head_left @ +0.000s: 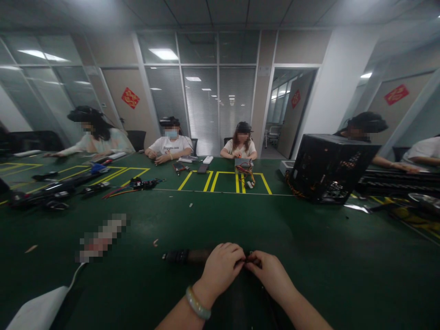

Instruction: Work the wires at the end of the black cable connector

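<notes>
Left hand (222,266) and right hand (271,274), grips closed, pinch the dark cable (185,255) between them

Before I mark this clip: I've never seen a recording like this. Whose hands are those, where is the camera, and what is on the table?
There is no machine here, only one picture from a camera worn on a person's head, looking forward and down. The two bare hands at the bottom belong to that person: the left hand, with a pale bracelet on its wrist, and the right hand. Their fingertips meet and pinch a dark bundle that lies on the green table; it is too dark to say what it is. Further off stand a black computer case on the right and loose cables on the left, with yellow lines marked on the table. Other people sit around the far side at work of their own.
</notes>
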